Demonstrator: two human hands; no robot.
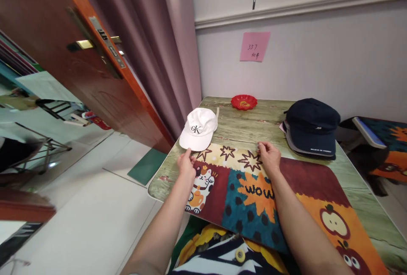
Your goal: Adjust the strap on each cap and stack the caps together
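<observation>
A white cap [201, 122] with dark letters on its front sits at the far left of the table, brim toward me. My left hand [187, 162] is closed at the brim's front edge, with its fingertips touching it. My right hand [269, 156] is at the upper edge of the patterned mat [210, 188], fingers curled and pressed together. Whether they pinch anything is hidden. To the right of that hand lies a stack of caps with a dark navy cap [313, 116] on top. The lower caps are mostly covered.
A red scalloped dish [243, 102] stands at the back of the wood-patterned table [244, 124]. A pink paper note [255, 46] is on the wall. At left are a curtain [149, 46] and an open wooden door [95, 92]. Another table [388, 139] stands at right.
</observation>
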